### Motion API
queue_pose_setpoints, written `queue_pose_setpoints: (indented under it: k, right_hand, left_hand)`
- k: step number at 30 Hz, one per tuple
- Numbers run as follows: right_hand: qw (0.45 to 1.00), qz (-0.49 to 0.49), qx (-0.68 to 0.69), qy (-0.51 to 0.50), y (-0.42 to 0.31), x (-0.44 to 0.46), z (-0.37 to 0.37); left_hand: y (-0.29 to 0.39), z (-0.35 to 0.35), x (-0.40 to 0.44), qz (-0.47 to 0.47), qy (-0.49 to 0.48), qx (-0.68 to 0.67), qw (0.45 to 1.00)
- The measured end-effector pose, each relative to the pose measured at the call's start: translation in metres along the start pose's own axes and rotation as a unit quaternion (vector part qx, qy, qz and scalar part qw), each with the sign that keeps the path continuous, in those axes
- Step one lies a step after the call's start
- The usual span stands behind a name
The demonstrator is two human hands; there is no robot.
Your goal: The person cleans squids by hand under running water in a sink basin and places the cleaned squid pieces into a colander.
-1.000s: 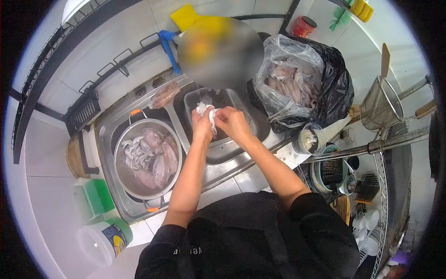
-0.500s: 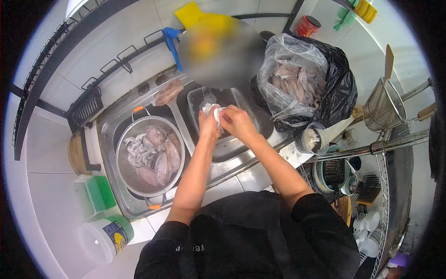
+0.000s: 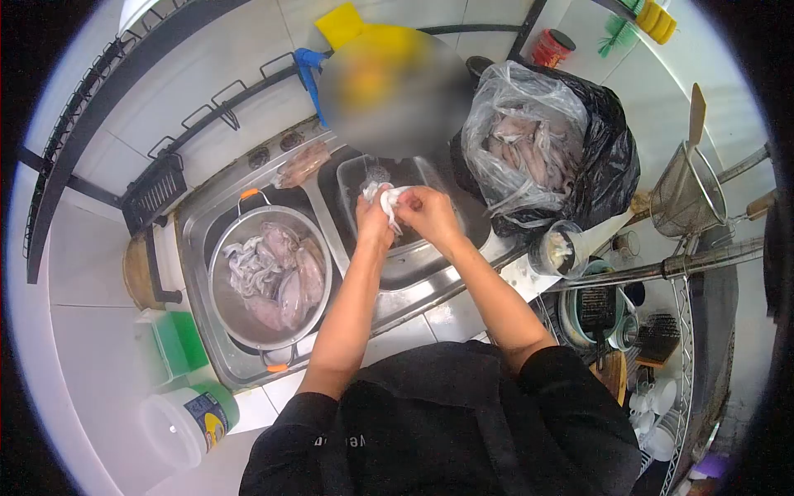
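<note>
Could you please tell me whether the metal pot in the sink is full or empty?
Partly filled: squid lie inside the metal pot, with bare metal showing around them.

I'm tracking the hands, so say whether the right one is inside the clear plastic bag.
No, the right hand touches the white piece over the sink, outside the bag.

A steel double sink carries a wide metal pot in its left basin. A pinkish piece, probably squid, lies at the back edge beside the divider; a black plastic bag stands at the right end.
</note>
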State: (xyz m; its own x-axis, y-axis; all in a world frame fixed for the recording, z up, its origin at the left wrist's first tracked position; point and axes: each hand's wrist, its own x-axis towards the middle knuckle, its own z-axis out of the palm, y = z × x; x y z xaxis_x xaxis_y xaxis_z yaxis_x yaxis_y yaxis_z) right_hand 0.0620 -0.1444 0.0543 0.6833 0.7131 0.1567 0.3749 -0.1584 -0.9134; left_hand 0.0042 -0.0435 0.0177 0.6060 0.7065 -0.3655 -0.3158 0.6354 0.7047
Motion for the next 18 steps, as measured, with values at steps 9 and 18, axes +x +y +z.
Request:
queue_pose_setpoints:
  k: [9,18]
  right_hand:
    - [0.843,-0.051,-0.535,-0.025,0.113,-0.008,-0.043]
    - [0.836,0.042,-0.506,-0.207,0.104,0.021,0.045]
  left_hand:
    - [0.003,-0.056,0.037,-0.156,-0.086,-0.053,0.982]
    - [-0.023,-0.077,0.065,-0.125,0.056,-0.054,0.989]
